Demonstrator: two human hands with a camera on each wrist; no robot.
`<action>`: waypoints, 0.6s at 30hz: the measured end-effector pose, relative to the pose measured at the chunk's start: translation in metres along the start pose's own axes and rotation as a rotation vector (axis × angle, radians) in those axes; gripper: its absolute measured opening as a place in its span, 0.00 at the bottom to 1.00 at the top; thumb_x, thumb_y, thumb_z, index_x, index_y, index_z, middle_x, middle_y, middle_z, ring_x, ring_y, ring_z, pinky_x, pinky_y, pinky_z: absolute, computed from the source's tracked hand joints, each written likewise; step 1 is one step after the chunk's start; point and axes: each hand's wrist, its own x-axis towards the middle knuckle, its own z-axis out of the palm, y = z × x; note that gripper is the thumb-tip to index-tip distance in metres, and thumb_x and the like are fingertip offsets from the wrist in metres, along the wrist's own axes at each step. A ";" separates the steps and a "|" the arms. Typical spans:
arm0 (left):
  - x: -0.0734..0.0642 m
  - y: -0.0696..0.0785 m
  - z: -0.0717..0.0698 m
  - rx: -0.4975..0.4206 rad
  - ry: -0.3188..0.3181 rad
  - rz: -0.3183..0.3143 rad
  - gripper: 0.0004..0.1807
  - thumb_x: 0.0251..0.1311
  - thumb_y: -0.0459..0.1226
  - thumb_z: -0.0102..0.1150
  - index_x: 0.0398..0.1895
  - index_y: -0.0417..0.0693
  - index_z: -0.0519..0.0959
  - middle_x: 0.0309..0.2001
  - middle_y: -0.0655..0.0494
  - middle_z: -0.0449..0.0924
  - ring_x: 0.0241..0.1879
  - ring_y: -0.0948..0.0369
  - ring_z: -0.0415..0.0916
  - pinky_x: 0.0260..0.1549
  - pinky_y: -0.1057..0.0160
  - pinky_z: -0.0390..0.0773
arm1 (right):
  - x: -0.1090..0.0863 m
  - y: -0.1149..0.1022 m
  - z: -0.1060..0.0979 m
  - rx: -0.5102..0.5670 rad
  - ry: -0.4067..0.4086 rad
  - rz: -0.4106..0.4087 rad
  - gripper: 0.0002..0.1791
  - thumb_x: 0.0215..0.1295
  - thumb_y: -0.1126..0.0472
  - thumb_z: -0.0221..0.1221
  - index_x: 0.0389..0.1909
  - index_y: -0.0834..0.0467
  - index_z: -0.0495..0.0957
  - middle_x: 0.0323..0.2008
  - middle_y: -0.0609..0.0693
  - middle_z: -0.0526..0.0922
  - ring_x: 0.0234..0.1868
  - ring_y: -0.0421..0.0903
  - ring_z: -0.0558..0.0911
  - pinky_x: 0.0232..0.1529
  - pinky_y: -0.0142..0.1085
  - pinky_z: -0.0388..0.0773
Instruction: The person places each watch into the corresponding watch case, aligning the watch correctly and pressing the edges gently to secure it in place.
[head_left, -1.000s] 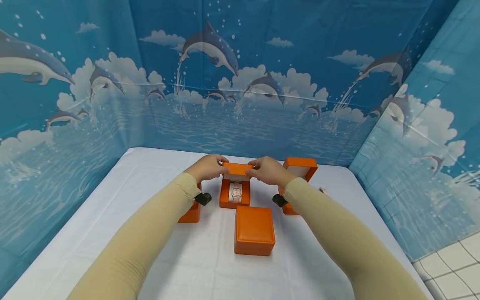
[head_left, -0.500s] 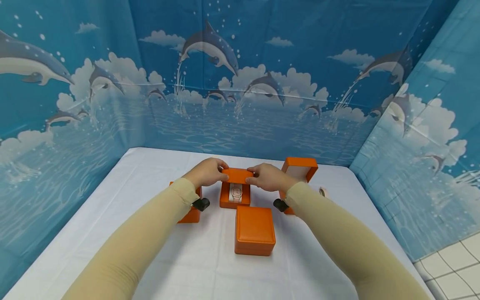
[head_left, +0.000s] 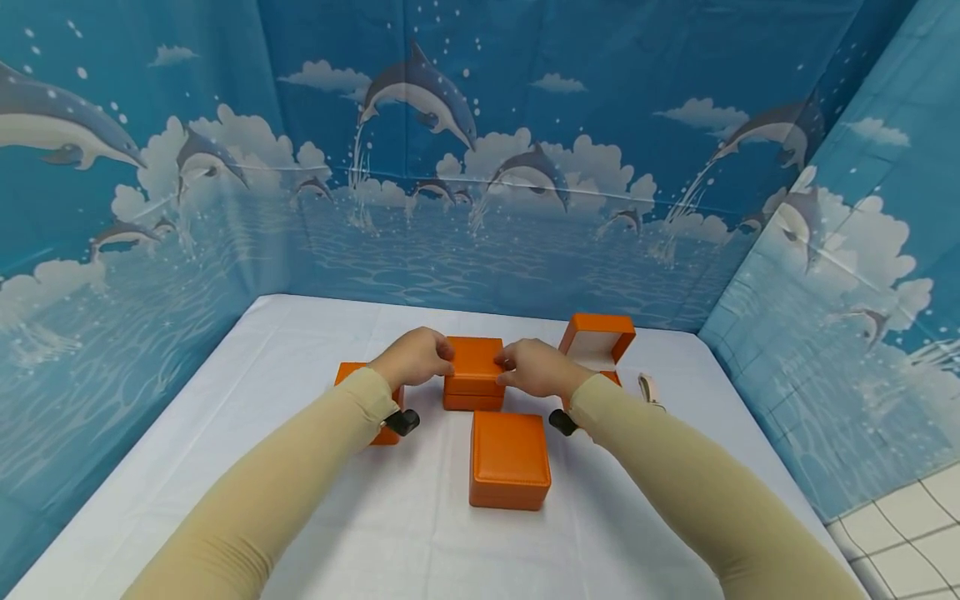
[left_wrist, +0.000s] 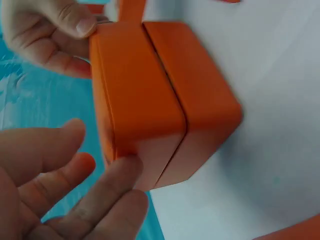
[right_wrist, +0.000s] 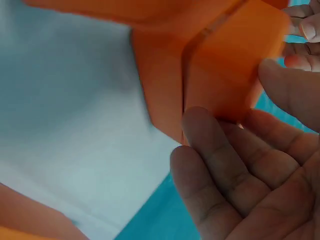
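Observation:
A closed orange watch box (head_left: 474, 367) stands at the middle back of the table, its lid resting on the base with a thin seam between. My left hand (head_left: 417, 357) is at its left side; in the left wrist view the fingertips (left_wrist: 127, 172) touch the lid's side while the thumb stands off. On the opposite side, my right hand (head_left: 534, 367) has relaxed fingers against the lid, also seen in the right wrist view, where the thumb lies by the lid's edge. The watch inside is hidden.
Another closed orange box (head_left: 510, 460) stands just in front. My left forearm partly covers an orange box (head_left: 351, 370). Behind my right wrist stands an orange box with raised lid (head_left: 598, 338), and a pale-strapped watch (head_left: 647, 388) lies right of it on the white tabletop (head_left: 450, 550).
The middle box's lid has swung down and forward onto its base, covering the watch. Both hands have come down with it, and their grip on the lid has loosened.

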 end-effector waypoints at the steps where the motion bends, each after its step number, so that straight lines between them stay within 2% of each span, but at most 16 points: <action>1: 0.001 -0.001 0.002 0.011 -0.004 -0.002 0.21 0.70 0.41 0.68 0.63 0.46 0.83 0.59 0.53 0.85 0.60 0.53 0.81 0.66 0.50 0.79 | 0.000 0.000 0.002 -0.007 -0.003 0.001 0.25 0.76 0.51 0.63 0.69 0.57 0.79 0.61 0.53 0.86 0.60 0.50 0.84 0.64 0.46 0.82; 10: 0.003 0.000 0.012 0.092 0.002 0.006 0.26 0.65 0.40 0.72 0.66 0.46 0.82 0.62 0.52 0.85 0.63 0.52 0.79 0.67 0.51 0.77 | -0.002 -0.001 0.006 -0.007 0.011 0.021 0.23 0.75 0.53 0.65 0.67 0.57 0.81 0.60 0.52 0.87 0.61 0.50 0.85 0.64 0.46 0.82; 18: 0.004 0.004 0.012 0.173 -0.014 0.015 0.23 0.64 0.39 0.74 0.62 0.45 0.85 0.61 0.50 0.85 0.62 0.52 0.80 0.67 0.51 0.78 | -0.004 -0.003 0.008 0.036 0.018 0.056 0.24 0.74 0.53 0.66 0.66 0.56 0.82 0.60 0.52 0.87 0.61 0.49 0.85 0.64 0.45 0.82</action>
